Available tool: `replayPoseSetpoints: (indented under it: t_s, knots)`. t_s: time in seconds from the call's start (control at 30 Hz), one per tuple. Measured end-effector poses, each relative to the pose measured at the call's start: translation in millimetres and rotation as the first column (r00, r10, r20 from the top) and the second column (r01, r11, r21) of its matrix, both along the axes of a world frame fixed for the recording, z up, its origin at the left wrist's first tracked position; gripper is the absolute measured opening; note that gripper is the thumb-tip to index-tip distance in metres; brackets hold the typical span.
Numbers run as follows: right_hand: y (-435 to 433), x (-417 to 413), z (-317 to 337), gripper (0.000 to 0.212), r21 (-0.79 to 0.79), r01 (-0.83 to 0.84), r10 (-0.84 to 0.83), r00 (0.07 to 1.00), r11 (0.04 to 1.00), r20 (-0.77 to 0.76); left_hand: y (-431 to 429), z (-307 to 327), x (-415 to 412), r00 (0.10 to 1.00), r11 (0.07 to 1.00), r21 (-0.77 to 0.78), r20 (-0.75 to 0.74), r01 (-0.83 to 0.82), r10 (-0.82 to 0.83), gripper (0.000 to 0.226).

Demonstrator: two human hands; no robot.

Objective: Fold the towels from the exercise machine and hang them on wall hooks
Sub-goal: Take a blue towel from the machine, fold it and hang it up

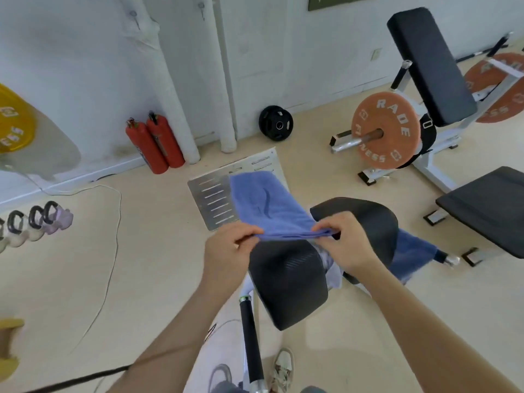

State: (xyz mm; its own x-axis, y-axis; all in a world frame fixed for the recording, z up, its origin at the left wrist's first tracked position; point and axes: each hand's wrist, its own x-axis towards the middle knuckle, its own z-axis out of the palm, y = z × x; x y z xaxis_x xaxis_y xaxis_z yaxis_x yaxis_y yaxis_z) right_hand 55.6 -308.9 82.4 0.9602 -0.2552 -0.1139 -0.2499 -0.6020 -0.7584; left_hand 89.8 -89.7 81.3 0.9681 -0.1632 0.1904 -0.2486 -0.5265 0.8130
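A blue towel [265, 205] is stretched out flat above the black pads [289, 282] of the exercise machine. My left hand [228, 251] pinches its near left corner and my right hand [344, 245] pinches its near right corner, with layered edges between them. A second blue towel [409, 256] drapes over the machine to the right, under my right forearm. A pale towel [333, 269] peeks out between the two pads. Two metal wall hooks [134, 17] [201, 8] show high on the white wall.
A metal footplate [211, 197] lies beyond the towel. Two red fire extinguishers [154, 143] and a black weight plate [275, 123] lean at the wall. A bench machine with an orange plate [384, 130] stands right. Kettlebells [34, 219] line the left floor. A cable [113, 222] crosses the floor.
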Motion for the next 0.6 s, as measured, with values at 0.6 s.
replayPoseSetpoints:
  t_s: [0.6]
  knots:
    - [13.5, -78.9, -133.7, 0.007, 0.448, 0.774, -0.496, 0.632, 0.448, -0.595, -12.9, -132.2, -85.8, 0.773, 0.936, 0.098, -0.597, 0.337, -0.216, 0.018]
